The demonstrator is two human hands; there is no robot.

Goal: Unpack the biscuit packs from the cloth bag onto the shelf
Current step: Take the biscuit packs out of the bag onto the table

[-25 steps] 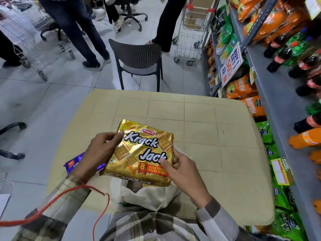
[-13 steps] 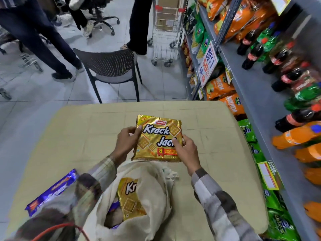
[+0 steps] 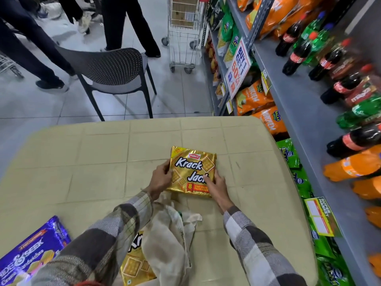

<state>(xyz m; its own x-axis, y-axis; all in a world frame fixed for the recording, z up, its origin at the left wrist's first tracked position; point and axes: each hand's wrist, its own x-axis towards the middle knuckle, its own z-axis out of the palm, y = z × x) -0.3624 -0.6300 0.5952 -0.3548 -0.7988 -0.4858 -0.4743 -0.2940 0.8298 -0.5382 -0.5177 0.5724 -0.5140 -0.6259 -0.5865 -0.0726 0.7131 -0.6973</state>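
Left grip and right grip both clasp Krack Jack pack edges, seemingly flat on counter just beyond cloth bag. Let go evenly, no dragging.

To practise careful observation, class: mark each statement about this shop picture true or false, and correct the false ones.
1. Both the left hand and the right hand hold the gold biscuit pack. True.
2. That pack lies inside the cloth bag. False: it rests on the table, beyond the bag.
3. A purple biscuit pack lies at the table's near left. True.
4. Someone sits on the chair. False: nobody sits on it.
5. A second gold pack shows beside the bag. True.
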